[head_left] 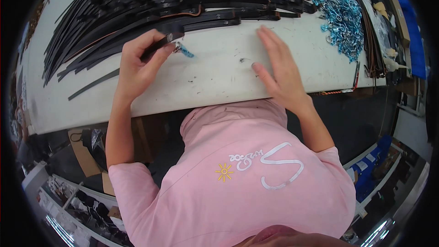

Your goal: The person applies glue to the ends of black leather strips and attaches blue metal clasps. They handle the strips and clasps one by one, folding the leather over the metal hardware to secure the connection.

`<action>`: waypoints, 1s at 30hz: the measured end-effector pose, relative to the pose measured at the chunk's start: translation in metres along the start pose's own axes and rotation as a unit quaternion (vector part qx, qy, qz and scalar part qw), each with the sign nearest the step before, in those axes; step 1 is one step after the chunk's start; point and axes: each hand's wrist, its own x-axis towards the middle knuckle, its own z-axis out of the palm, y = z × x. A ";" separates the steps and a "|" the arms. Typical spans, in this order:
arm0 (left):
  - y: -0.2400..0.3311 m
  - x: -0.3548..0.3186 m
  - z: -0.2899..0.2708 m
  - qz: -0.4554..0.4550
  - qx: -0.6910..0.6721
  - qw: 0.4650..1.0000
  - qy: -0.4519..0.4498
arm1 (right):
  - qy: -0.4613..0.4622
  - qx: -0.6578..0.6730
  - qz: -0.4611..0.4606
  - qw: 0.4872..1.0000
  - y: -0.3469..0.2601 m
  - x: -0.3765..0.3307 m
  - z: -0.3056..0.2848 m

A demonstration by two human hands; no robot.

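Left hand (pixel 137 64) is pinching the end of a black strap (pixel 157 45) with a small blue clip (pixel 184 51) hanging off it, right by the big strap pile (pixel 183 0). Right hand (pixel 279 68) lies flat and released on the white surface (pixel 215 77). Blue clips (pixel 340 11) heaped far right.

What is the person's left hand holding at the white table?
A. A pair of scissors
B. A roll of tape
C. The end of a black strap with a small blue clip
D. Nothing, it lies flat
C: the left hand pinches the end of a black strap with a small blue clip hanging at it, while the right hand lies flat and empty on the white table.
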 end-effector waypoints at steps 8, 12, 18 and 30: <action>0.000 0.023 -0.036 0.101 -0.124 0.983 0.087 | -0.049 -0.017 -0.134 0.990 -0.058 0.039 0.044; -0.007 0.024 -0.040 0.105 -0.117 0.983 0.093 | -0.022 -0.091 -0.149 0.984 -0.043 0.060 0.052; -0.013 0.021 -0.046 0.093 -0.106 0.988 0.065 | -0.140 0.041 -0.224 0.964 -0.057 0.082 0.052; -0.018 0.020 -0.046 0.102 -0.149 0.982 0.050 | 0.111 0.076 -0.163 0.977 -0.058 0.109 0.057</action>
